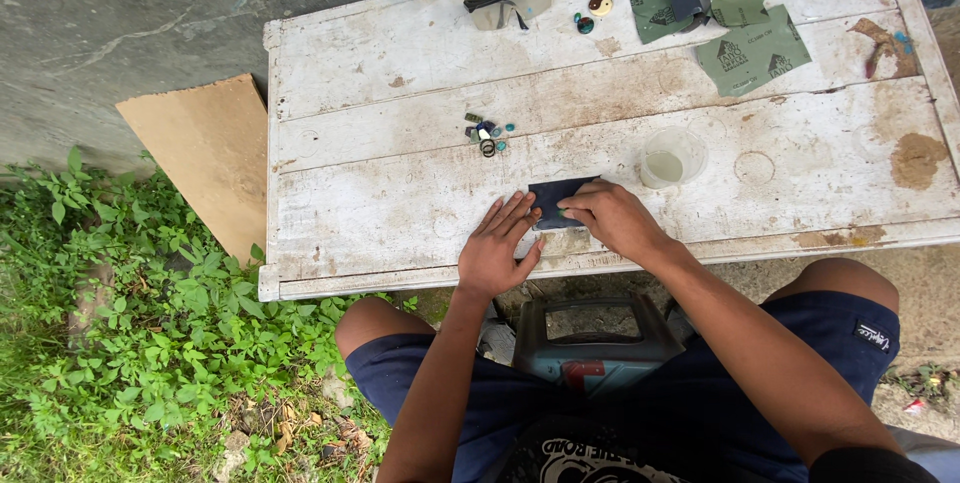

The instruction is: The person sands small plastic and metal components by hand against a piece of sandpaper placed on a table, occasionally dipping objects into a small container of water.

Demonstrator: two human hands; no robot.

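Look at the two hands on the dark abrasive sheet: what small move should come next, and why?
Probably a short rubbing stroke across the dark sheet: the left hand lies flat pinning its edge to the white table, while the right hand presses its fingertips down on it, perhaps on a small piece hidden beneath.

Dark blue shorts, black printed shirt, bare forearms.
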